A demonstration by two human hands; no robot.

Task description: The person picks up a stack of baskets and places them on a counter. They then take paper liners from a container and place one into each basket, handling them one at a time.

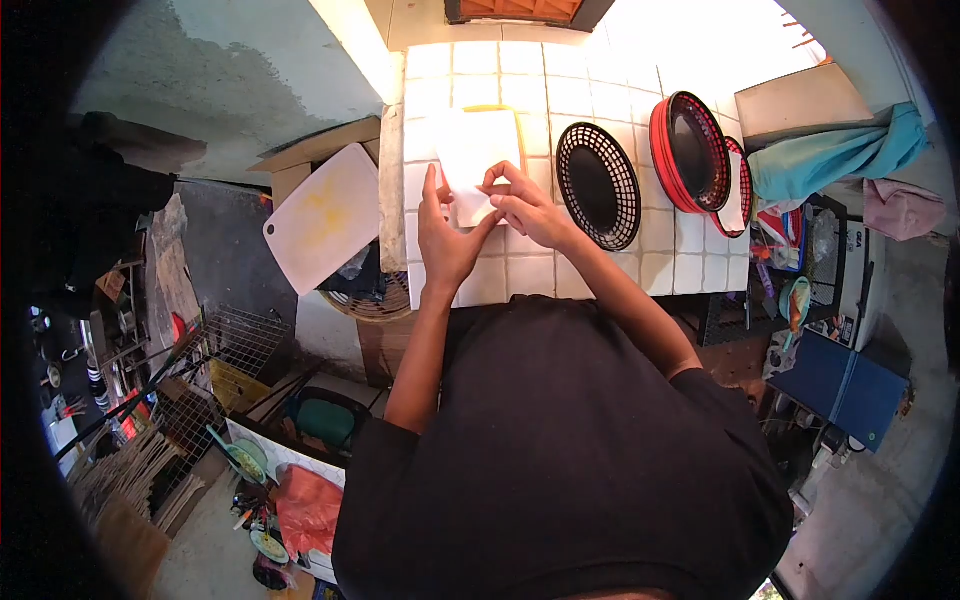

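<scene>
A small piece of white paper [474,208] lies between my hands on the tiled counter, in front of a larger white sheet or stack [478,145] with a yellow-orange edge. Strong light washes out its details. My left hand [448,240] is at the paper's left side, fingers stretched up and thumb apart, the thumb reaching to the paper's lower edge. With bent fingers, my right hand [530,208] pinches the paper's right side. A black oval plastic basket [598,187] with an openwork rim sits just right of my right hand.
Stacked red and black oval baskets [690,150] stand farther right on the white tiled counter [520,275], with white paper [735,195] in one. A stained white cutting board [325,215] leans left of the counter. Teal cloth [840,150] hangs at the right.
</scene>
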